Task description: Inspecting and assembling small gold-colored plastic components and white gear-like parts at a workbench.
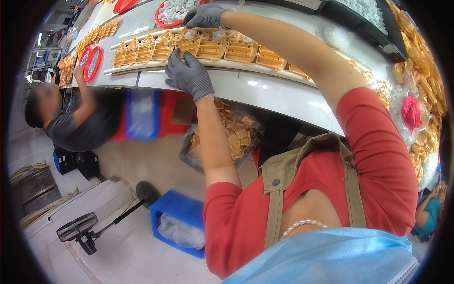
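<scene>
A row of yellow-orange plastic housings [212, 50] lies side by side between two long white rails [161, 65] on the table. My left hand [189, 75], in a grey glove, rests at the near edge of this row with its fingers apart and nothing visible in them. Above the row's far side is my right hand [204, 17], also gloved in grey. Its fingers are bent together, and whatever they hold is hidden. Beside it stands a red bowl [159, 19] of small white plastic parts [177, 10]. Some translucent white pieces [218, 35] sit on the housings' far ends.
A black tray [373, 33] of clear-white parts stands at the far right, by a heap of yellow housings [421, 57]. Red dishes of small metal parts [93, 63] lie at the left, near a co-worker [80, 113]. Below the table is a bag of housings [236, 132].
</scene>
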Tool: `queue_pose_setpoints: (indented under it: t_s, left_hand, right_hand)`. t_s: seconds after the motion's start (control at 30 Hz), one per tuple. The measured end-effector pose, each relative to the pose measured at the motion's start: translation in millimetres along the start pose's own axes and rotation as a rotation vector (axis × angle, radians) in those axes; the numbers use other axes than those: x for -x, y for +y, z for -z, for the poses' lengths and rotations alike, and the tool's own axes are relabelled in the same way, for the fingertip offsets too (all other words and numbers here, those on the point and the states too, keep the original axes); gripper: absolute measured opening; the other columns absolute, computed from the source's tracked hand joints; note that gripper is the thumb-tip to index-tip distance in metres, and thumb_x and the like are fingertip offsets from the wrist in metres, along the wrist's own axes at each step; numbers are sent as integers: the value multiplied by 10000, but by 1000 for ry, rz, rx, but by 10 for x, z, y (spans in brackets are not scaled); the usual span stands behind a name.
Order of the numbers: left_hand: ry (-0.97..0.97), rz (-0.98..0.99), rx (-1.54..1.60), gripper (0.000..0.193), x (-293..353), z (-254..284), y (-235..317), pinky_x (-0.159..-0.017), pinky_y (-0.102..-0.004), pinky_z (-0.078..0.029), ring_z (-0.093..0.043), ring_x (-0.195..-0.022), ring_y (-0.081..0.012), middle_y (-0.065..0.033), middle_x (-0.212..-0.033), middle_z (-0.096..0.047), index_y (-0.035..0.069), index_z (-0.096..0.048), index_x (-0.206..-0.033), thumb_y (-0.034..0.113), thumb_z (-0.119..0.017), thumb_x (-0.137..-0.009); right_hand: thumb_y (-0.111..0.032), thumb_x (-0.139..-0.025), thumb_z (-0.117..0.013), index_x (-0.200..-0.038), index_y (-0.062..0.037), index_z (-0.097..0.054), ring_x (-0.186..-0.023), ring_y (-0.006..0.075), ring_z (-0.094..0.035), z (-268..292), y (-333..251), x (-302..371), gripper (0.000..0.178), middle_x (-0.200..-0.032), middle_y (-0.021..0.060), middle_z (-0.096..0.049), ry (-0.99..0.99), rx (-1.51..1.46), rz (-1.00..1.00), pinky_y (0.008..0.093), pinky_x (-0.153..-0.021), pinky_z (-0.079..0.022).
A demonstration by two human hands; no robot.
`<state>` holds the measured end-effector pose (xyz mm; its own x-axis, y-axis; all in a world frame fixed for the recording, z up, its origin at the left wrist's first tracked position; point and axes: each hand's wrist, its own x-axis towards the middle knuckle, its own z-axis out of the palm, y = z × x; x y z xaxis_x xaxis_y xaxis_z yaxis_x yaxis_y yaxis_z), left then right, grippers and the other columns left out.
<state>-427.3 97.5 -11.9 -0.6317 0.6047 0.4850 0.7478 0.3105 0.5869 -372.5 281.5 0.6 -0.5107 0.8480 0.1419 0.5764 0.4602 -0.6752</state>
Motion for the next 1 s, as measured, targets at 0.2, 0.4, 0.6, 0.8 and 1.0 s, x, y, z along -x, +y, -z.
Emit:
queue_pose_setpoints:
  t_s: [0.2, 0.4, 0.6, 0.8, 1.0]
  left_hand:
    - [-47, -11, 92, 296, 39, -201, 137, -1030, -556, -329, -585, -1158, -252, -57, -1133, -692, 149, -667, -1180, 256, -630, -906]
    - [114, -226, -74, 381, -254, -214, -845, -853, -414, -522, -697, -987, -311, -86, -1133, -736, 161, -729, -1180, 420, -567, -952]
    - [-8, 119, 64, 325, -144, 17, -40, -843, -343, -542, -716, -967, -247, -73, -1077, -754, 155, -762, -1112, 372, -597, -936]
    - [-13, 77, 52, 321, -133, -46, 64, -854, -329, -538, -717, -964, -231, -69, -1084, -753, 124, -761, -1107, 352, -590, -959]
    - [-12, 52, 57, 328, -151, 6, -16, -863, -328, -535, -712, -986, -243, -84, -1104, -746, 100, -753, -1116, 329, -568, -972]
  right_hand:
    - [-304, -800, -731, -1017, -69, -755, -791, 189, -712, 954, 176, 561, 321, -876, 122, -750, -62, -203, 49, 321, -712, -547]
    - [-277, -879, -735, -1034, -32, -748, -754, 96, -612, 2617, 78, 1900, 290, -833, 2, -711, -165, -123, -58, 253, -699, -498]
    - [-159, -871, -674, -946, -45, -769, -723, 94, -641, 3901, 1867, 3451, 166, -781, 33, -715, 9, 188, -612, 259, -646, -508]
    - [-133, -770, -634, -922, -126, -781, -780, 280, -709, 4025, 2422, 4641, 212, -844, 97, -745, 20, 790, -709, 405, -734, -546]
    - [-181, -769, -663, -874, -158, -783, -780, 346, -713, 3889, 2648, 5029, 161, -842, 156, -732, 244, 706, -141, 446, -729, -563]
